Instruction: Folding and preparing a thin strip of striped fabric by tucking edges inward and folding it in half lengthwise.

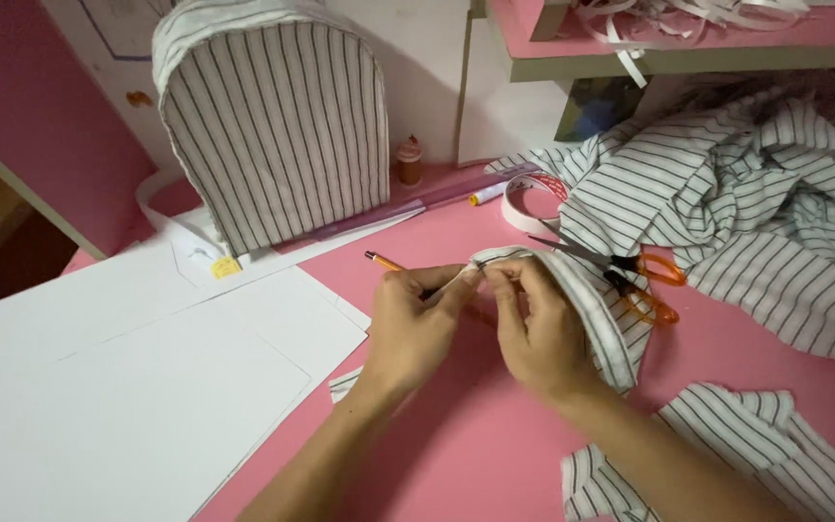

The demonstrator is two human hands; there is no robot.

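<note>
While both hands meet over the middle of the pink table point(495, 425), the left hand point(413, 329) and the right hand point(538, 333) each pinch the near end of a curved striped fabric strip point(596, 314), fingertips closed tight on its edge and almost touching one another. Holding it from 2 sides this way seems to keep the narrow edge taut and steady between the thumbs. From the pinch the strip arcs away to the right and down, passing behind the back of the right hand, so most of it lies just beside that hand, not under it. An orange pencil point(386, 262) lies on the table beneath the left fingers, its tip poking out to the upper left. Orange-handled scissors point(630, 275) rest just beyond the strip, blades toward the roll of tape point(524, 203), all within easy reach, probably set down where they can be picked up again. A big heap of striped cloth point(765, 213) fills the right side, with striped offcuts point(756, 445) near the right forearm. White card sheets point(128, 387) cover the left of the table, and a domed form wrapped in striped cloth point(277, 126) stands upright at the back beside a purple ruler point(427, 203)
</note>
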